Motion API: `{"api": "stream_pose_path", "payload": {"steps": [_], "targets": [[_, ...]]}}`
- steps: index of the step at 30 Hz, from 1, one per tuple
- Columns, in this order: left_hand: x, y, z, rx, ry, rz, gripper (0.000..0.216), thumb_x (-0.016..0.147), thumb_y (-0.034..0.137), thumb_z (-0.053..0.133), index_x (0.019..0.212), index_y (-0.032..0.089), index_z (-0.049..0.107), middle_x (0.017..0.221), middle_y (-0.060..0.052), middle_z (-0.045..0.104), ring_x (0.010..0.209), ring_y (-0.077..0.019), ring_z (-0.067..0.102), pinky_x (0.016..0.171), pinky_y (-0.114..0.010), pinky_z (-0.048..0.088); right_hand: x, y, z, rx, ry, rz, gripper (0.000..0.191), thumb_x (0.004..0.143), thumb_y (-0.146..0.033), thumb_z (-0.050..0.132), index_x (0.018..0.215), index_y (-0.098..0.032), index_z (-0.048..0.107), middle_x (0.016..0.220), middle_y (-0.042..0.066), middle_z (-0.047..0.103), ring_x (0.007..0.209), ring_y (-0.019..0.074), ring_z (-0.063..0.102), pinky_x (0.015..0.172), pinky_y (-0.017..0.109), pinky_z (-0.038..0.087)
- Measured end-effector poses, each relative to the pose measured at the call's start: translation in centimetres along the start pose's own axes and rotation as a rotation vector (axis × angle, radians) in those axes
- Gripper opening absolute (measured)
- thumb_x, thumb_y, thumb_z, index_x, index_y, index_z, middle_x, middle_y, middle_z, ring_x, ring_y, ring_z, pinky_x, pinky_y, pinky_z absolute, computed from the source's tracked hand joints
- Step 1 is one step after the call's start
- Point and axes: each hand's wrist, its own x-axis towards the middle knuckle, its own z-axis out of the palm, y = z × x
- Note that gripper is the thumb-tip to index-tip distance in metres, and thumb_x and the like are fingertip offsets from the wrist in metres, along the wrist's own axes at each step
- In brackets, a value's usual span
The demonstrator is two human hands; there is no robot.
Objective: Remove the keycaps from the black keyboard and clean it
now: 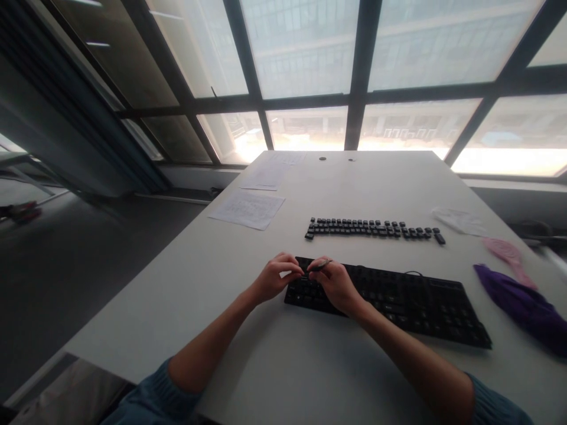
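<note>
Both hands at black keyboard's (398, 301) left end: right hand (336, 284) pinched thin dark tool (319, 265), left hand (275, 277) curled, fingertips on the keys.

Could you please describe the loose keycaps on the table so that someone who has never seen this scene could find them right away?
Start at the white table under the big windows. Beyond the black keyboard that both hands work on lies a row of keycaps, detached and lined up straight on the bare tabletop. Unlike the papers to its left, it is black and made of many small separate pieces.
</note>
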Motion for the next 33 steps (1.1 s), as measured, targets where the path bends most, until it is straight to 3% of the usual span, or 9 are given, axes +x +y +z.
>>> {"api": "stream_pose_path", "payload": {"steps": [8, 16, 21, 24, 29, 33], "targets": [[-0.1, -0.1, 1.0, 0.019, -0.019, 0.025, 0.017, 0.095, 0.026, 0.053, 0.094, 0.022, 0.07, 0.095, -0.007, 0.065, 0.094, -0.0205, 0.057, 0.087, -0.036, 0.048, 0.8, -0.1, 0.5, 0.045, -0.099, 0.054, 0.014, 0.089, -0.016, 0.055, 0.093, -0.019, 0.067, 0.071, -0.001, 0.062, 0.064, 0.0149, 0.06, 0.068, 0.028, 0.046], [-0.2, -1.6, 0.8, 0.086, -0.073, 0.046, 0.017, 0.095, 0.027, 0.056, 0.085, 0.019, 0.067, 0.093, -0.005, 0.062, 0.093, -0.0186, 0.054, 0.086, -0.032, 0.045, 0.8, -0.2, 1.3, -0.155, -0.193, -0.088, 0.013, 0.094, -0.016, 0.053, 0.087, -0.019, 0.064, 0.094, 0.004, 0.058, 0.082, 0.0159, 0.059, 0.079, 0.029, 0.046], [-0.2, -1.2, 0.3, 0.052, -0.059, -0.017, 0.018, 0.096, 0.019, 0.048, 0.098, 0.018, 0.066, 0.099, -0.007, 0.063, 0.099, -0.0194, 0.055, 0.092, -0.033, 0.044, 0.3, -0.4, 1.6, -0.317, -0.231, -0.151, 0.01, 0.095, -0.018, 0.055, 0.091, -0.02, 0.064, 0.089, 0.003, 0.056, 0.08, 0.0163, 0.057, 0.077, 0.029, 0.046], [-0.2, -0.1, 0.0, 0.023, -0.104, -0.035, 0.015, 0.092, 0.016, 0.05, 0.096, 0.017, 0.065, 0.097, -0.006, 0.063, 0.096, -0.019, 0.056, 0.089, -0.031, 0.045, 0.2, -0.3, 1.8, -0.386, -0.245, -0.194, 0.008, 0.093, -0.016, 0.057, 0.092, -0.019, 0.064, 0.088, 0.004, 0.057, 0.081, 0.0174, 0.056, 0.076, 0.029, 0.046], [-0.3, 1.4, -0.3, -0.001, -0.192, -0.038, 0.012, 0.086, 0.019, 0.059, 0.095, 0.017, 0.066, 0.096, -0.006, 0.063, 0.093, -0.019, 0.057, 0.086, -0.03, 0.046, 0.2, 0.1, 1.8, -0.473, -0.202, -0.262, 0.011, 0.091, -0.012, 0.059, 0.086, -0.02, 0.066, 0.083, 0.005, 0.06, 0.083, 0.0202, 0.055, 0.076, 0.031, 0.045], [-0.3, 1.3, 0.3, -0.004, -0.191, -0.066, 0.012, 0.081, 0.024, 0.069, 0.091, 0.018, 0.068, 0.096, -0.006, 0.064, 0.094, -0.0206, 0.058, 0.086, -0.032, 0.047, 0.1, 0.7, 1.8, -0.374, -0.123, -0.196, 0.011, 0.09, -0.012, 0.061, 0.082, -0.019, 0.066, 0.082, 0.004, 0.062, 0.078, 0.0182, 0.057, 0.073, 0.03, 0.045]]}}
